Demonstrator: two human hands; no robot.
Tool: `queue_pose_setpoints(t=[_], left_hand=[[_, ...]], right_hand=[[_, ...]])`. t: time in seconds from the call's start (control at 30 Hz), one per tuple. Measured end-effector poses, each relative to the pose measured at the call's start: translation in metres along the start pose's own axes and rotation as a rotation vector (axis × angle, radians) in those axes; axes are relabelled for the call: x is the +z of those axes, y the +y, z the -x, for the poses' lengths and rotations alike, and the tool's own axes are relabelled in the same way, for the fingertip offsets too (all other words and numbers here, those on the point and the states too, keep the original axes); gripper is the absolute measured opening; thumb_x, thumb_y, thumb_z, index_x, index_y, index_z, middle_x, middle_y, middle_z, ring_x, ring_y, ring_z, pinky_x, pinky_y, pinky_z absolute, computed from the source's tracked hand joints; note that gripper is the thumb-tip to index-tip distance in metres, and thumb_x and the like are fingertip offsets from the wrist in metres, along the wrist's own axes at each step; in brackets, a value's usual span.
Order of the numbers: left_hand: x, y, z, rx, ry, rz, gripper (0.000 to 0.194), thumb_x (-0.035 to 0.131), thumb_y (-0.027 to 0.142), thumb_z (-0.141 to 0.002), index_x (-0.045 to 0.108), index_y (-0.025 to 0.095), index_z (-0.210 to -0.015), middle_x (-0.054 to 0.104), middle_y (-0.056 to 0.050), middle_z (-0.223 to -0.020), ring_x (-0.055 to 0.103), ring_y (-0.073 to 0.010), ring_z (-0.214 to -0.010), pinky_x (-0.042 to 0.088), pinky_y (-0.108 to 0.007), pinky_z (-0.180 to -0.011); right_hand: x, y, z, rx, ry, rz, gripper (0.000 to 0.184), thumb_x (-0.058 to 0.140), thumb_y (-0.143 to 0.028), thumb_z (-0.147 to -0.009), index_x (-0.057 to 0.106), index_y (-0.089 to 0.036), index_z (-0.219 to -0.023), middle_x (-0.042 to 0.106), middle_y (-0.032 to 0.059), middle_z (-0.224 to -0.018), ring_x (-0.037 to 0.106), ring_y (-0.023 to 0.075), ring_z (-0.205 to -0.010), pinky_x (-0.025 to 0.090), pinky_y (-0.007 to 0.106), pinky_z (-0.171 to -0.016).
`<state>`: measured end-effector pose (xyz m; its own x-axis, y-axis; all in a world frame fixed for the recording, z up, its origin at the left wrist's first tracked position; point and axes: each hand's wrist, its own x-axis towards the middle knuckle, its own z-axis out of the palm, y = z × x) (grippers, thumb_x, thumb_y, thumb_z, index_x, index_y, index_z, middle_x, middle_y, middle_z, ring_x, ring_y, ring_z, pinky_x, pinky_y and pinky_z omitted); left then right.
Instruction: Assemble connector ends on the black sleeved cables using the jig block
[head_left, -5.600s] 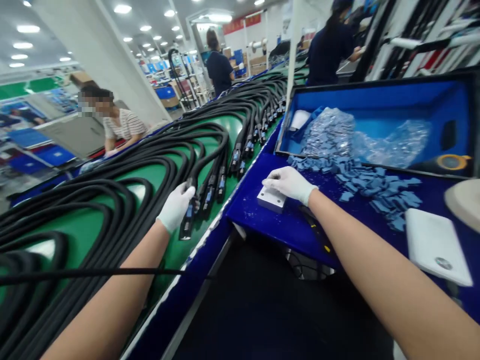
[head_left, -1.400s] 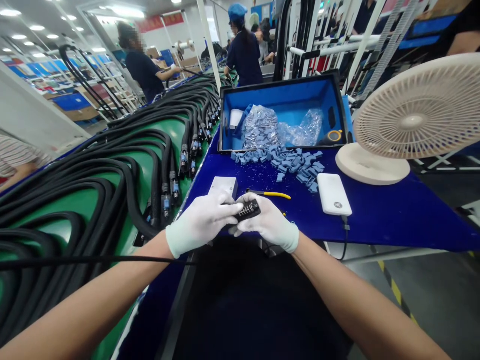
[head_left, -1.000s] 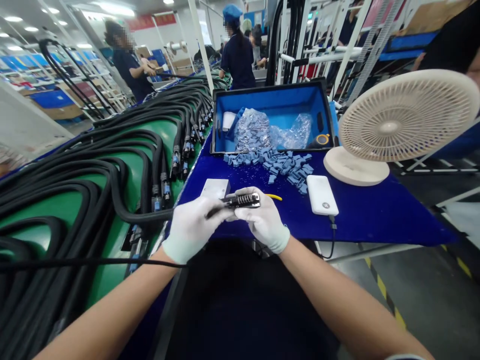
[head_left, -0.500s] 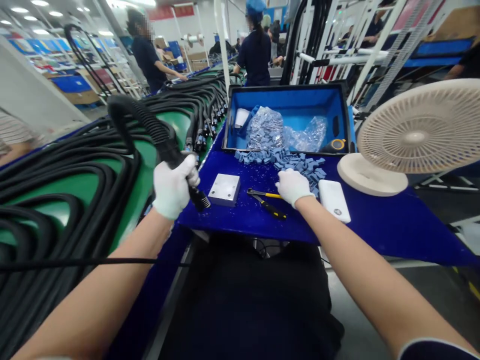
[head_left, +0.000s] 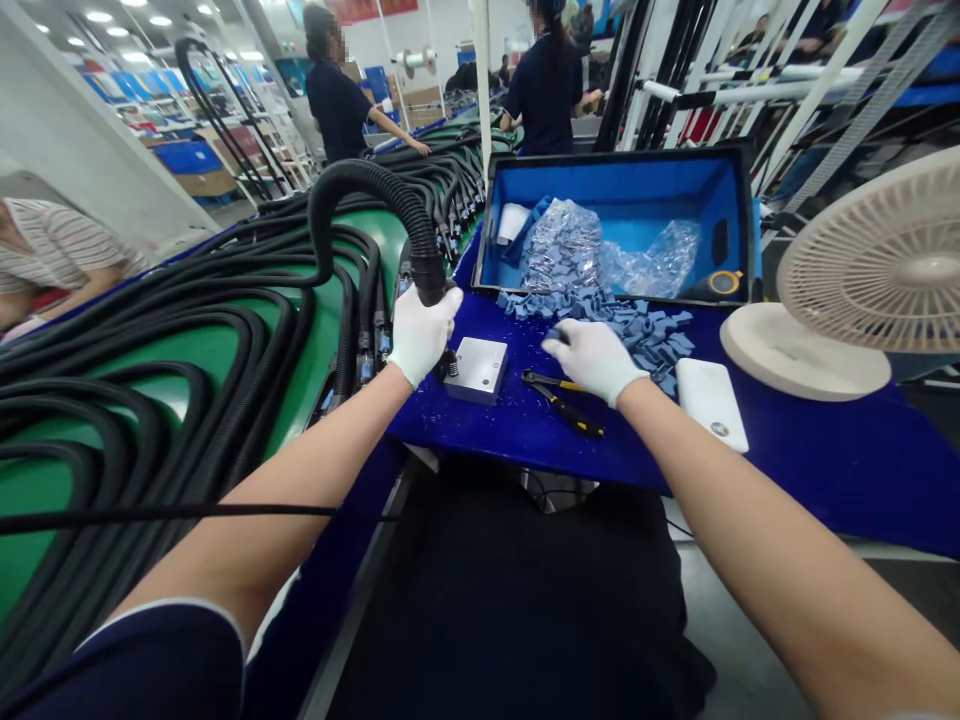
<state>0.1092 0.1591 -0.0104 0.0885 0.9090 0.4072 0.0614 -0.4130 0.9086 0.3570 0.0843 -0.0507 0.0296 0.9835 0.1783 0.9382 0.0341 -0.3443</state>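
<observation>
My left hand point(head_left: 420, 335), in a white glove, is closed around the end of a black corrugated hose point(head_left: 424, 230). The hose arches up and back over the green surface, and its tip is beside a metal block point(head_left: 478, 366) with holes in its top. My right hand point(head_left: 598, 357), also gloved, pinches a small blue-grey piece point(head_left: 556, 336) at its fingertips, mostly hidden by the glove. Just below that hand, pliers point(head_left: 562, 405) with black and yellow handles lie on the blue table point(head_left: 495, 430). A pile of blue pieces point(head_left: 645, 330) spreads behind my right hand.
A blue crate point(head_left: 637, 185) at the back holds bagged blue pieces point(head_left: 566, 245). A white box-shaped device point(head_left: 711, 400) and a beige fan point(head_left: 892, 270) stand on the right. Many black hoses point(head_left: 225, 330) cover the green surface at left. Other people work beyond.
My left hand has brought the hose end right, up to the metal block. My right hand has lifted off the pile and moved slightly left with a small piece. The view has shifted.
</observation>
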Motion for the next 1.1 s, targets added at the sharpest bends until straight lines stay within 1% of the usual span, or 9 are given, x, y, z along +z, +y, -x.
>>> queue_pose_setpoints(t=[0.17,0.33,0.43,0.57,0.7,0.8,0.97,1.03,1.1], left_hand=[[0.001,-0.002,-0.003,-0.017,-0.046,-0.050,0.017,0.070,0.028,-0.082,0.059,0.018,-0.089,0.048,0.005,-0.054,0.045,-0.0099,-0.044,0.038,-0.024,-0.044],[-0.008,-0.003,-0.006,-0.075,-0.084,0.120,0.022,0.069,0.025,-0.080,0.060,0.017,-0.099,0.045,0.007,-0.053,0.041,-0.0090,-0.042,0.039,-0.023,-0.044],[-0.014,0.013,-0.009,-0.048,-0.106,0.235,0.022,0.070,0.027,-0.082,0.061,0.017,-0.099,0.042,0.008,-0.054,0.040,-0.0080,-0.043,0.039,-0.022,-0.045],[-0.019,0.050,-0.011,-0.045,-0.154,0.462,0.023,0.071,0.031,-0.086,0.061,0.018,-0.101,0.032,0.008,-0.060,0.035,-0.0056,-0.045,0.038,-0.019,-0.045],[-0.021,0.070,-0.004,-0.093,-0.189,0.567,0.022,0.073,0.031,-0.086,0.060,0.018,-0.098,0.029,0.008,-0.061,0.031,-0.0048,-0.045,0.037,-0.018,-0.045],[-0.018,0.068,0.004,-0.094,-0.164,0.584,0.023,0.075,0.030,-0.085,0.060,0.018,-0.097,0.029,0.008,-0.061,0.031,-0.0049,-0.045,0.038,-0.019,-0.045],[-0.012,0.051,0.008,-0.025,-0.016,0.488,0.024,0.074,0.033,-0.084,0.061,0.020,-0.101,0.034,0.008,-0.058,0.038,-0.0065,-0.046,0.039,-0.019,-0.046],[-0.012,0.042,0.005,0.003,0.012,0.435,0.023,0.073,0.032,-0.085,0.062,0.019,-0.100,0.038,0.008,-0.056,0.039,-0.0070,-0.045,0.040,-0.019,-0.046],[-0.013,0.032,0.002,0.020,0.027,0.373,0.021,0.072,0.031,-0.084,0.063,0.018,-0.098,0.041,0.008,-0.054,0.040,-0.0077,-0.044,0.041,-0.021,-0.046]], right_hand=[[0.009,-0.067,-0.015,-0.312,-0.064,-0.497,0.015,0.062,-0.027,-0.089,0.073,-0.018,-0.094,0.074,0.0032,-0.088,0.066,0.0166,-0.080,0.047,0.027,-0.077],[0.016,-0.077,-0.019,-0.127,-0.181,-0.908,0.006,0.065,-0.019,-0.082,0.066,-0.016,-0.086,0.070,0.0037,-0.080,0.065,0.0159,-0.068,0.052,0.029,-0.068],[0.015,-0.073,-0.007,0.022,-0.275,-1.341,0.022,0.070,-0.024,-0.081,0.062,-0.017,-0.099,0.070,0.0056,-0.091,0.066,0.0153,-0.066,0.056,0.030,-0.061],[0.014,-0.086,0.014,0.017,-0.440,-1.500,0.036,0.070,-0.049,-0.087,0.065,-0.014,-0.094,0.064,0.0044,-0.076,0.053,0.0101,-0.050,0.041,0.022,-0.042],[0.020,-0.110,0.025,0.036,-0.709,-1.645,0.046,0.064,-0.058,-0.088,0.067,-0.013,-0.095,0.061,0.0031,-0.069,0.045,0.0092,-0.046,0.034,0.022,-0.040],[0.027,-0.123,0.030,0.126,-0.558,-1.573,0.040,0.065,-0.052,-0.087,0.067,-0.013,-0.091,0.061,0.0032,-0.068,0.048,0.0115,-0.048,0.036,0.025,-0.043],[0.036,-0.124,0.034,-0.016,0.074,-0.788,0.028,0.067,-0.045,-0.086,0.070,-0.018,-0.080,0.069,0.0068,-0.078,0.061,0.0198,-0.074,0.044,0.029,-0.065],[0.034,-0.116,0.033,-0.086,0.139,-0.627,0.027,0.065,-0.044,-0.088,0.072,-0.019,-0.081,0.072,0.0070,-0.083,0.063,0.0214,-0.082,0.045,0.031,-0.072],[0.027,-0.104,0.033,-0.025,0.066,-0.689,0.026,0.066,-0.044,-0.086,0.072,-0.018,-0.082,0.072,0.0059,-0.082,0.064,0.0197,-0.078,0.046,0.030,-0.069]])
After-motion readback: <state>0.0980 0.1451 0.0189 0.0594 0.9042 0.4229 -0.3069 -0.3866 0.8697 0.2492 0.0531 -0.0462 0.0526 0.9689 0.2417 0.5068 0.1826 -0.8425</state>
